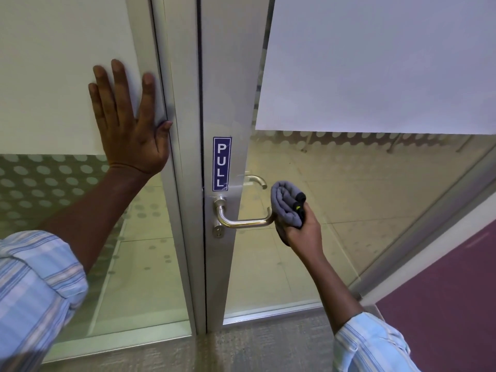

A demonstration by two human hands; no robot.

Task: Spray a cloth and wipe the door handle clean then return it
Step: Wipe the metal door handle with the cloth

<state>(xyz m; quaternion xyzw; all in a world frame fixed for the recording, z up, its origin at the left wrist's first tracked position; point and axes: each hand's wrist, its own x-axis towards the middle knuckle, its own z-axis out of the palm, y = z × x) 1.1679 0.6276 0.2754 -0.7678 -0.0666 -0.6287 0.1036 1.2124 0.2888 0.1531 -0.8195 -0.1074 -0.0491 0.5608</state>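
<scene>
A brushed metal lever door handle [241,222] sticks out from the aluminium door frame, below a blue PULL sticker [222,163]. My right hand [302,232] grips a folded grey cloth [285,205] with a black edge and a yellow tag. The cloth sits at the free end of the handle, touching or nearly touching it. My left hand [128,119] is pressed flat, fingers spread, against the frosted glass panel left of the door frame. No spray bottle is in view.
The glass door [375,183] has a white frosted upper part and a dotted band. A second handle [257,180] shows on its far side. Tiled floor lies behind the glass, grey carpet at my feet and a maroon area [451,291] at right.
</scene>
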